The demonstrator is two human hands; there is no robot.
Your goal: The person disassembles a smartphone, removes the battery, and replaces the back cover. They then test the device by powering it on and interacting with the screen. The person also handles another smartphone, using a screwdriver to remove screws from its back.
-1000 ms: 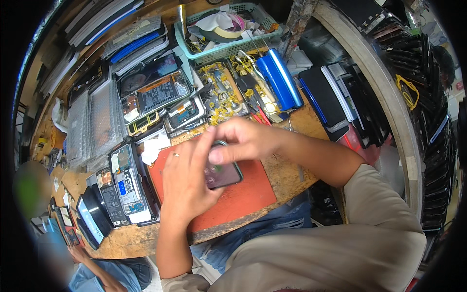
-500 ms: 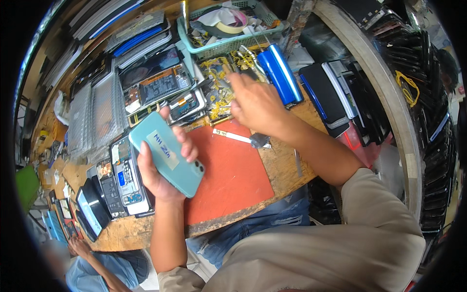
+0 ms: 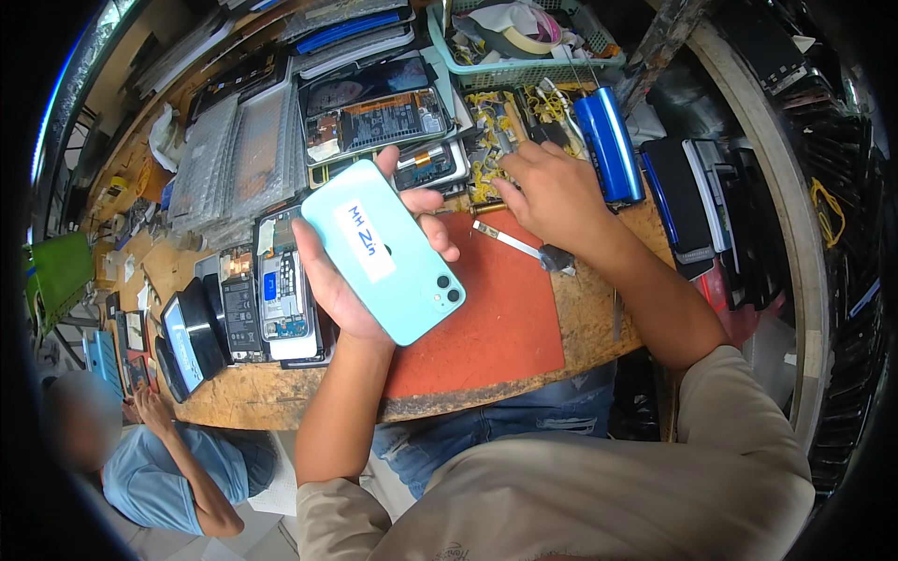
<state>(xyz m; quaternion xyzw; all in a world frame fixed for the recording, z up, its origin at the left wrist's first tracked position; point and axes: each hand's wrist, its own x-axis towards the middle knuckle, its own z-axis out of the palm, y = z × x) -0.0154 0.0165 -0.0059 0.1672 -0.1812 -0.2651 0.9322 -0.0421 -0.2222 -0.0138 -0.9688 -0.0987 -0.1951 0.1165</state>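
In my left hand [image 3: 339,297] lies a mint-green smartphone [image 3: 398,304], back side up. Its twin cameras are at the lower right corner, and a white handwritten label [image 3: 366,241] is stuck on the back. My left thumb rests along one edge while the fingers wrap round the other. My right hand [image 3: 559,192] reaches over the near side of a parts tray holding yellow rubber bands [image 3: 485,140] and small tools. Its thumb and index finger are apart, beside a short grey cylinder [image 3: 504,142]; some fingertips are hidden among the tray's contents.
An orange-red mat [image 3: 477,327] covers the wooden bench, with a white strip [image 3: 506,237] on it. Opened phones [image 3: 285,280] stand at left, bubble-wrapped stacks [image 3: 262,140] behind. A blue cylinder [image 3: 608,145] is right of the tray. Another person [image 3: 168,477] sits at lower left.
The phone has been turned so its back and label face up more fully. My right hand has come slightly nearer over the tray. The whole view has shifted.
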